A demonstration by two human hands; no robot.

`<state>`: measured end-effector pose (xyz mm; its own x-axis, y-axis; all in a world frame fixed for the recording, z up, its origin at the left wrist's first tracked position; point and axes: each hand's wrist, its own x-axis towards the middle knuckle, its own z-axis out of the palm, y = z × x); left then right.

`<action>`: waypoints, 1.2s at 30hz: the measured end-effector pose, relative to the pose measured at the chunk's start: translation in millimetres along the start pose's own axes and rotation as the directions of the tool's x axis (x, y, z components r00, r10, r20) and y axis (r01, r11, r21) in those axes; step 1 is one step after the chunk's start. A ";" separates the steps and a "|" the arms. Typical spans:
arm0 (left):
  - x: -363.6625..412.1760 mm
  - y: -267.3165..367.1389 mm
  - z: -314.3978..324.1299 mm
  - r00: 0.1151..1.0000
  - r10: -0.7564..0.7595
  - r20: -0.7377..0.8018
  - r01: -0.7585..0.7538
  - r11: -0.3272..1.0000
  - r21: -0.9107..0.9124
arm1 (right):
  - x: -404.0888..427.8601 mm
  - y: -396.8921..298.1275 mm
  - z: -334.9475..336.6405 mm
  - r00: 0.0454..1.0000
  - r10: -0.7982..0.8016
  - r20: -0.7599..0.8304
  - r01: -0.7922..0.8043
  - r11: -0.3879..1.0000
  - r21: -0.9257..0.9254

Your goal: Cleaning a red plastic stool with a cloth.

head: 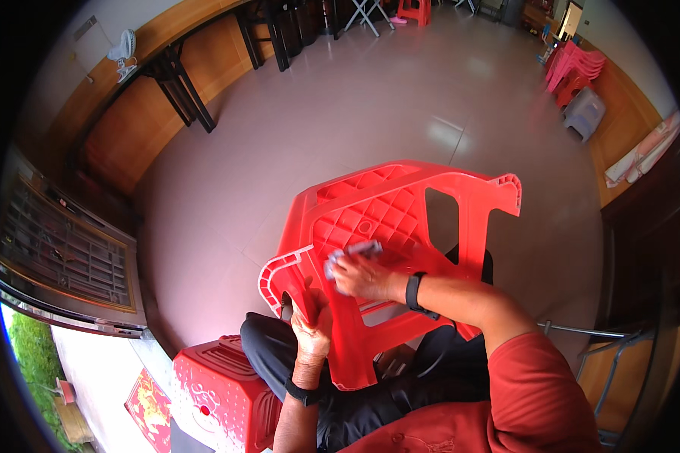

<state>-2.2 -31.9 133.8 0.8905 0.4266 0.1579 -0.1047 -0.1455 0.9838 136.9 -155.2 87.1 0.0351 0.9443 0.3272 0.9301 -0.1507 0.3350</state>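
Note:
A red plastic stool (pixel 399 192) lies tipped on its side across my lap, its open underside turned towards me. The ribbed lattice (pixel 385 218) under its seat shows inside the frame. My left hand (pixel 313 323) grips one of its legs at the lower left. Inside the stool, my right hand (pixel 362 274) holds a crumpled greyish cloth (pixel 354 255) close to the lattice. Motion blurs that hand and the cloth, so whether the cloth touches the plastic is hard to tell.
Another red plastic stool (pixel 221 396) stands by my left knee. Black-legged tables (pixel 187 90) line the left wall, with a small white fan (pixel 124 54) above. Stacked pink and red chairs (pixel 575 68) and a grey stool (pixel 585 113) are at the right wall. A metal-framed folding piece (pixel 595 334) is right of me.

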 end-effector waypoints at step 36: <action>-5.7 1.9 -1.7 1.000 0.028 0.009 -0.027 0.993 -0.111 | -11.1 79.4 -55.9 0.886 0.422 -0.193 -0.401 0.905 0.141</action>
<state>-8.2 -33.1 135.0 0.8911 0.4144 0.1847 -0.1770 -0.0572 0.9825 189.9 -194.0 159.5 0.3532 0.7165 0.6015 0.8796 -0.4733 0.0473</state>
